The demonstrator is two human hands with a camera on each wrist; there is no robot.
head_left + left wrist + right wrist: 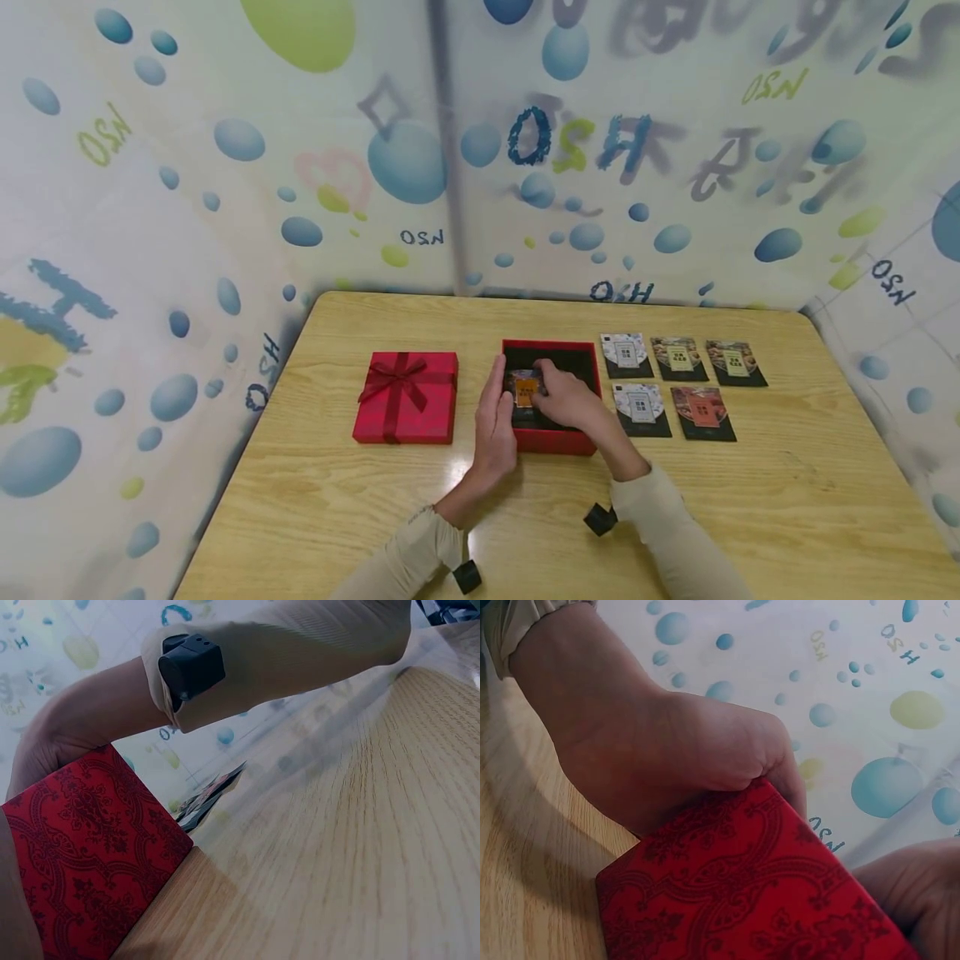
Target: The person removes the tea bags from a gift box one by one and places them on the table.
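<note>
Centre frame: right hand [564, 398] pinches the orange packet [526, 389] inside the open red box [553, 440]; left hand [495, 418], fingers straight, braces the box's wall. The packet looks light, crinkly, probably slippery — best taken by its edges.

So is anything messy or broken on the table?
Nothing stands out. The five flat snack packets lie in neat rows, the red ribboned lid sits flat, and the right hand holds an orange packet inside the open red box.
</note>
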